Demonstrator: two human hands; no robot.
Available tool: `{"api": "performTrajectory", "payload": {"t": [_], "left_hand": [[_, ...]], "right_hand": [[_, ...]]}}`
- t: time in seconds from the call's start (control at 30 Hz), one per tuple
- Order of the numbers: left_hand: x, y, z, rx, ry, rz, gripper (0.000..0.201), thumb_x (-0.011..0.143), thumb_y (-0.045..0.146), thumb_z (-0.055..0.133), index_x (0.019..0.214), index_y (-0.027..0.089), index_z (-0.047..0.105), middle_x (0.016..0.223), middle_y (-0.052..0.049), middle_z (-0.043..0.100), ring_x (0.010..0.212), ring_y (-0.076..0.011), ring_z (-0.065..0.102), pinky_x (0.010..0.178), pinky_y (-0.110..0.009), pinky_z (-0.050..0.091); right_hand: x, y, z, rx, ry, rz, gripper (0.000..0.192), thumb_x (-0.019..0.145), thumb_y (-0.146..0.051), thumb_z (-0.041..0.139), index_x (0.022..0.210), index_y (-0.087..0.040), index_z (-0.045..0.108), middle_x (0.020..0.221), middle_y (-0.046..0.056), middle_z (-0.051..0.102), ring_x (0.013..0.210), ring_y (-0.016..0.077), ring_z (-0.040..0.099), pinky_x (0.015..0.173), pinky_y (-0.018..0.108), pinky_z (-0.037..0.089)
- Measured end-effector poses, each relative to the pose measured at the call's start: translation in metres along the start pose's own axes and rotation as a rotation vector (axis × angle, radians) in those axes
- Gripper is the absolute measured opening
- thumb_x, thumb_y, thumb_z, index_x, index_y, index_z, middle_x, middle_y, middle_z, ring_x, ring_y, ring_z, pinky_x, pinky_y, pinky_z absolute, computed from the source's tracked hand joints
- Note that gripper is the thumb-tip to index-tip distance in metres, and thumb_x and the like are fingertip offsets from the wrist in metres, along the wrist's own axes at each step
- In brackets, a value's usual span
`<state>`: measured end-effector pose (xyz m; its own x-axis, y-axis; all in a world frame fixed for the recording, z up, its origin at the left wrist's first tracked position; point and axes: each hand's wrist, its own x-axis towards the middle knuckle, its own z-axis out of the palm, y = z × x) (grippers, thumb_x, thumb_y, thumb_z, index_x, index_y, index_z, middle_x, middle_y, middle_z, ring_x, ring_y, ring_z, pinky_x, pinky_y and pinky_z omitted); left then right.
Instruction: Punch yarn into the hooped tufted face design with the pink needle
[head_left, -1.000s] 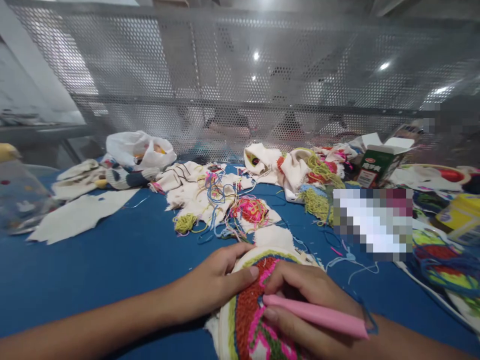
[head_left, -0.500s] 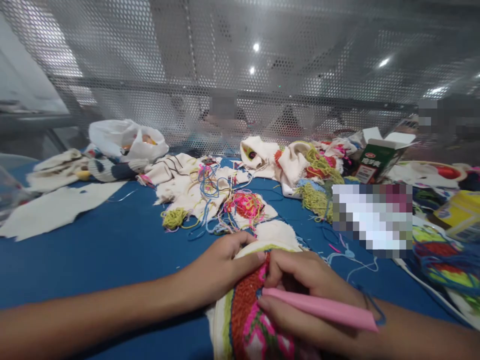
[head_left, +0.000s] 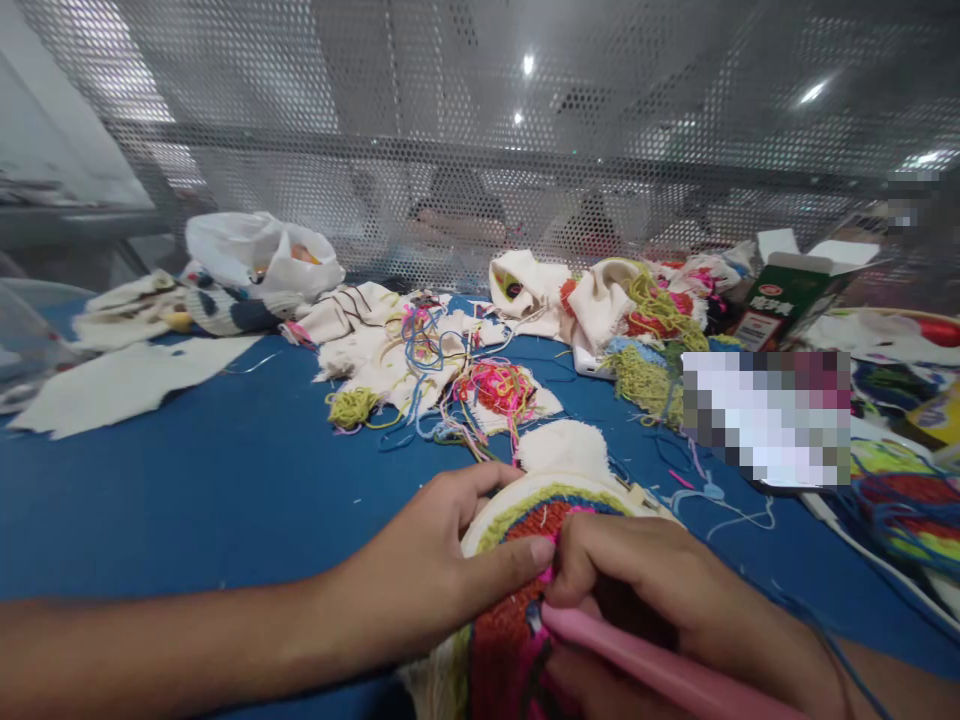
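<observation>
Perforated screen (head_left: 285,180) rises behind blue table (head_left: 247,510) and hoop (head_left: 546,483).

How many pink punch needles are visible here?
1: the pink punch needle, held in the right hand over the embroidery hoop. Others may be hidden under the fabric scraps and yarn on the blue table.

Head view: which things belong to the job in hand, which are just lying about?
In hand:
- pink tool, held by the right hand
- hooped fabric, steadied by the left hand

Apparently just lying about:
- white plastic bag
- open green box
- flat off-white cloth
- yellow-green yarn bundle
</observation>
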<state>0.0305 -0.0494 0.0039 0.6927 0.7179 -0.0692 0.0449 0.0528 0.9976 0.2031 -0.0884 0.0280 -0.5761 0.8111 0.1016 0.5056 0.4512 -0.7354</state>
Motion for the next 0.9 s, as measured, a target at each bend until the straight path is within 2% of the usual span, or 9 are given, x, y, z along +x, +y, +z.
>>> {"api": "performTrajectory", "payload": {"t": [0.23,0.47,0.57,0.77,0.9], "left_hand": [[0.001,-0.002,-0.001,-0.025,-0.03,0.101,0.024,0.081,0.026,0.054,0.101,0.011,0.059,0.09,-0.002,0.066,0.085,-0.0143,0.057,0.076,-0.021,0.043],[0.001,-0.001,-0.003,-0.009,-0.042,0.123,0.027,0.081,0.027,0.054,0.102,0.01,0.061,0.089,-0.003,0.067,0.083,-0.015,0.057,0.074,-0.021,0.044],[0.0,-0.001,-0.006,-0.022,-0.041,0.125,0.029,0.081,0.031,0.056,0.102,0.011,0.06,0.089,-0.002,0.068,0.086,-0.0152,0.058,0.075,-0.021,0.044],[-0.003,-0.001,-0.009,-0.109,-0.023,0.099,0.032,0.079,0.033,0.058,0.102,0.012,0.059,0.09,-0.002,0.067,0.081,-0.0131,0.059,0.075,-0.02,0.044],[-0.003,-0.001,-0.008,-0.106,-0.006,0.111,0.025,0.079,0.03,0.057,0.097,0.011,0.061,0.083,0.0,0.066,0.078,-0.0124,0.056,0.071,-0.019,0.042]], "right_hand": [[-0.001,-0.008,0.002,-0.054,0.074,0.056,0.014,0.071,-0.017,0.054,0.061,-0.019,0.045,0.056,-0.005,0.049,0.048,0.007,0.041,0.045,0.016,0.033],[0.002,-0.001,0.002,-0.053,0.006,0.011,0.016,0.073,-0.024,0.052,0.059,-0.02,0.043,0.054,-0.005,0.049,0.046,0.0074,0.038,0.045,0.019,0.031],[0.006,-0.001,0.004,-0.072,-0.002,-0.032,0.015,0.072,-0.02,0.05,0.059,-0.02,0.043,0.053,-0.005,0.049,0.045,0.0075,0.038,0.047,0.019,0.031],[0.01,-0.014,0.007,-0.137,0.049,0.027,0.019,0.072,-0.02,0.051,0.058,-0.02,0.039,0.053,-0.005,0.048,0.047,0.0082,0.038,0.047,0.019,0.03],[0.009,-0.015,0.006,-0.12,0.065,0.093,0.018,0.074,-0.02,0.051,0.059,-0.02,0.042,0.056,-0.003,0.052,0.048,0.0087,0.04,0.045,0.019,0.031]]}}
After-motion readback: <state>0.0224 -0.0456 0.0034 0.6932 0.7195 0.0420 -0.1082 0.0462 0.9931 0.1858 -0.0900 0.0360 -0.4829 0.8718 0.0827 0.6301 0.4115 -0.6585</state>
